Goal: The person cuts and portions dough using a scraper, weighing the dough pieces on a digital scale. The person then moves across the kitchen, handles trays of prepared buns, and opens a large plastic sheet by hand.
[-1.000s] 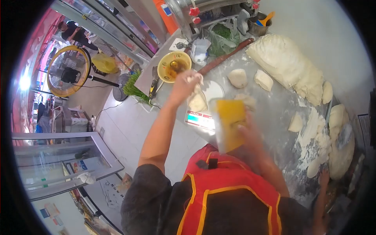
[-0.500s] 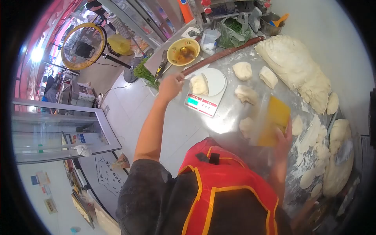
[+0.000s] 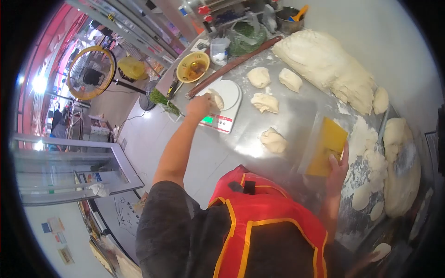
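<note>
My left hand (image 3: 199, 107) has its fingers closed on a dough piece (image 3: 216, 100) on the left part of the white scale (image 3: 230, 101), whose display glows green. In my right hand (image 3: 337, 167) is a yellow scraper (image 3: 328, 147) with a pale blade, upright over the steel table. Between the hands lie several separate dough lumps, among them a folded one (image 3: 265, 103) right of the scale and another (image 3: 273, 140) nearer to me. A large dough mass (image 3: 327, 67) stretches along the back right.
A rolling pin (image 3: 234, 66) lies behind the scale, near a yellow bowl (image 3: 193, 67) and a bag of greens (image 3: 245, 37). At right are flour and more dough (image 3: 402, 171). Another hand (image 3: 366, 260) shows at bottom right. A fan (image 3: 92, 74) stands at left.
My left hand has come from beside the scale onto the dough piece there. The scraper has moved right, away from the scale, since the earliest frame. The camera view has shifted.
</note>
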`<state>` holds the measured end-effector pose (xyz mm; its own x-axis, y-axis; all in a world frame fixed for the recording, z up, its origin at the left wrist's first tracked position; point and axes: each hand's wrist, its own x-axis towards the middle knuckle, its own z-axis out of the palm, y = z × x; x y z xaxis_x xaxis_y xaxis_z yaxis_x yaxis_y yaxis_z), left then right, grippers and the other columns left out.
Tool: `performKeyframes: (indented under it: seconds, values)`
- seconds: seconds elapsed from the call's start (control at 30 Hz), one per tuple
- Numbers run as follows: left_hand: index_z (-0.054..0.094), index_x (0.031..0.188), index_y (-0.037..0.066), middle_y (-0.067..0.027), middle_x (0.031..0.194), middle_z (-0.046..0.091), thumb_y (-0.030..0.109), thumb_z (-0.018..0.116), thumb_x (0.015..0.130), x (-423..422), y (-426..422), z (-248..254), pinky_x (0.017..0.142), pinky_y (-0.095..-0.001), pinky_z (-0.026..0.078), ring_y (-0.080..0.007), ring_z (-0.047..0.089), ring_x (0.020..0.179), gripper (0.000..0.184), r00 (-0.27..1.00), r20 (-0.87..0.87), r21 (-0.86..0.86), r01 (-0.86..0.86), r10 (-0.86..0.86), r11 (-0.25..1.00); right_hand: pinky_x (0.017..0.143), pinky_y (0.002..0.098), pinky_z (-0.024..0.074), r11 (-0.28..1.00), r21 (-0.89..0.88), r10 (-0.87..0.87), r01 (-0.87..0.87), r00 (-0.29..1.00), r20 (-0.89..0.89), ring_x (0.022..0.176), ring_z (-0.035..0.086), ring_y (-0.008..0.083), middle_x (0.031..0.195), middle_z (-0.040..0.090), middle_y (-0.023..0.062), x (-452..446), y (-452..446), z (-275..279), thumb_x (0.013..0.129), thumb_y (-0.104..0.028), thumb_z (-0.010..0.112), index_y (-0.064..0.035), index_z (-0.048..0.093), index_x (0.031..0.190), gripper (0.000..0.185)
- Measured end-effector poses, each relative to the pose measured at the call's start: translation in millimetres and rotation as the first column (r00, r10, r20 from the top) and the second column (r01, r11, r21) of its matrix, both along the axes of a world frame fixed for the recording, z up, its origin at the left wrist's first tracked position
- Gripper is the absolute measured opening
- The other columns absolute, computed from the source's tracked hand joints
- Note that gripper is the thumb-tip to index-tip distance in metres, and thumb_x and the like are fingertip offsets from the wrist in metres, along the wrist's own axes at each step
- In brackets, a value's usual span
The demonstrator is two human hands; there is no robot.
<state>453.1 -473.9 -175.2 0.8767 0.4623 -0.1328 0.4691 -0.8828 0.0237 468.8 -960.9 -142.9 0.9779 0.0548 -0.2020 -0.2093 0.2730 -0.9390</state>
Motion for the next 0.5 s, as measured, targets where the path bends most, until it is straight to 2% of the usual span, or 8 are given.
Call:
performKeyframes:
  seconds: [0.07,0.2,0.23,0.3,0.37,0.43,0.5]
  values:
    - [0.067,0.092,0.015,-0.0156,0.092,0.066,0.023,0.056,0.080,11,7,7,0.074,-0.0442,0.051,-0.0328,0.064,0.087,0.019,0.998,0.032,-0.098,0.061,-0.058,0.993,0.093,0.0287,0.0432,0.999,-0.024,-0.034,0.034,0.999,0.024,0.113,0.052,0.0194,0.134,0.044,0.0117,-3,-14,2,0.080,0.010,0.046,-0.0033,0.025,0.144,0.068]
    - [0.066,0.093,0.013,-0.0124,0.089,0.067,0.027,0.062,0.075,46,-56,60,0.073,-0.0435,0.050,-0.0323,0.064,0.085,0.023,0.978,-0.108,-0.211,0.154,-0.180,0.965,0.092,0.0275,0.0424,0.984,-0.097,-0.147,0.152,0.987,0.058,0.111,0.053,0.0179,0.131,0.046,0.0112,-9,-42,1,0.080,0.006,0.046,-0.0019,0.023,0.144,0.068]
    - [0.066,0.094,0.008,-0.0144,0.089,0.067,0.025,0.063,0.075,56,-78,73,0.072,-0.0386,0.049,-0.0294,0.064,0.083,0.025,0.964,-0.094,-0.282,0.215,-0.250,0.935,0.092,0.0271,0.0424,0.980,-0.099,-0.169,0.174,0.984,0.058,0.111,0.052,0.0176,0.131,0.046,0.0110,-8,-48,-1,0.080,0.006,0.046,-0.0016,0.023,0.144,0.068]
    - [0.064,0.093,0.007,-0.0141,0.087,0.067,0.024,0.062,0.077,79,-107,63,0.072,-0.0387,0.049,-0.0300,0.064,0.081,0.024,0.902,0.037,-0.300,0.422,-0.431,0.856,0.092,0.0267,0.0423,0.969,-0.147,-0.189,0.200,0.978,0.087,0.111,0.052,0.0172,0.132,0.045,0.0109,-8,-59,-3,0.081,0.004,0.049,-0.0013,0.023,0.144,0.068]
    - [0.063,0.089,0.010,-0.0132,0.086,0.065,0.026,0.062,0.077,106,-144,46,0.072,-0.0439,0.048,-0.0333,0.062,0.084,0.021,0.858,0.208,-0.397,0.514,-0.470,0.761,0.094,0.0276,0.0402,0.953,-0.184,-0.223,0.239,0.969,0.106,0.115,0.049,0.0181,0.134,0.043,0.0113,-8,-65,-3,0.081,0.004,0.050,-0.0011,0.025,0.143,0.067]
    - [0.062,0.091,0.010,-0.0137,0.088,0.064,0.024,0.060,0.078,129,-191,39,0.072,-0.0444,0.048,-0.0341,0.062,0.084,0.019,0.873,0.231,-0.384,0.487,-0.429,0.785,0.100,0.0298,0.0361,0.933,-0.218,-0.265,0.285,0.957,0.117,0.122,0.043,0.0205,0.138,0.040,0.0122,-6,-69,-1,0.080,0.006,0.050,-0.0010,0.029,0.142,0.066]
    - [0.060,0.093,0.010,-0.0144,0.092,0.063,0.022,0.060,0.080,141,-231,25,0.073,-0.0446,0.048,-0.0347,0.061,0.085,0.018,0.865,0.297,-0.355,0.493,-0.404,0.794,0.101,0.0300,0.0357,0.888,-0.339,-0.256,0.311,0.947,0.196,0.123,0.043,0.0207,0.139,0.039,0.0123,-6,-76,2,0.081,0.004,0.051,0.0002,0.028,0.142,0.065]
